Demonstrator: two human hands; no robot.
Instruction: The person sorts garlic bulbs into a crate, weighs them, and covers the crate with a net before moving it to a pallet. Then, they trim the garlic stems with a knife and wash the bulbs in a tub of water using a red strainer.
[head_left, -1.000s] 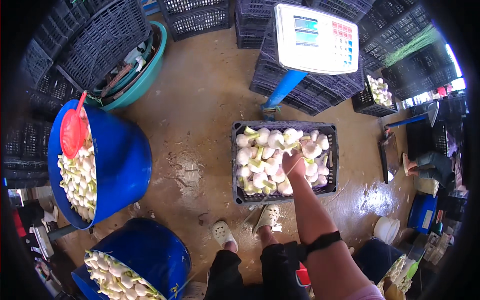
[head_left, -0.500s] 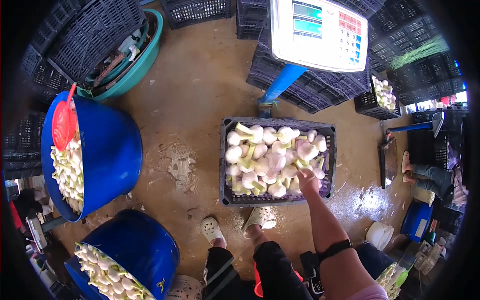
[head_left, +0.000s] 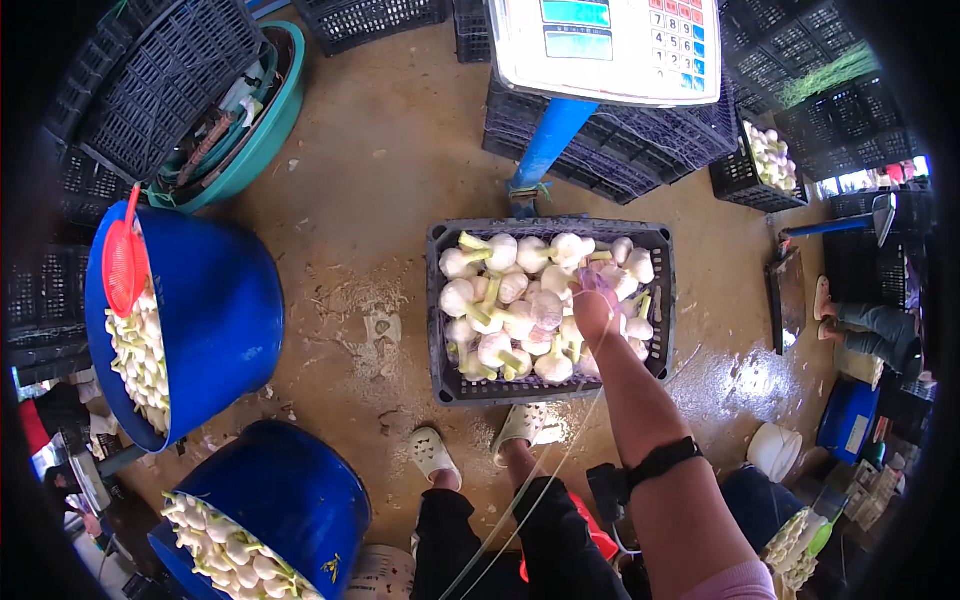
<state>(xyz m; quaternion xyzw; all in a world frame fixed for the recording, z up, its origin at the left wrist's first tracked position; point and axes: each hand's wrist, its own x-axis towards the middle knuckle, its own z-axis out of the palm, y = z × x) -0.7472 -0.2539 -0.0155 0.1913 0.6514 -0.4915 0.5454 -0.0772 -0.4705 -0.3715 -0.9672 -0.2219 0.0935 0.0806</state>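
Observation:
A black plastic crate [head_left: 436, 330] lined with purple mesh stands on the floor in front of me. White garlic bulbs [head_left: 513, 288] with cut green stems fill it. My right hand [head_left: 595, 312] reaches down among the bulbs in the crate's right half. Its fingers are mostly hidden, so any grip stays unseen; something purplish [head_left: 601, 278], bulb skin or mesh, shows at the fingertips. Around my right forearm is a black strap [head_left: 664, 460]. My left hand does not appear.
Behind the crate rises a blue scale post [head_left: 556, 140] with a white display [head_left: 610, 65]. At left stand two blue barrels [head_left: 215, 305] of garlic, one with a red strainer [head_left: 124, 268]. Stacked black crates [head_left: 610, 150] line the back. Another person's legs [head_left: 870, 320] show at right.
My right hand has moved farther into the crate, up and slightly left, over the bulbs. The whole view has shifted a little, bringing the scale display higher in the picture.

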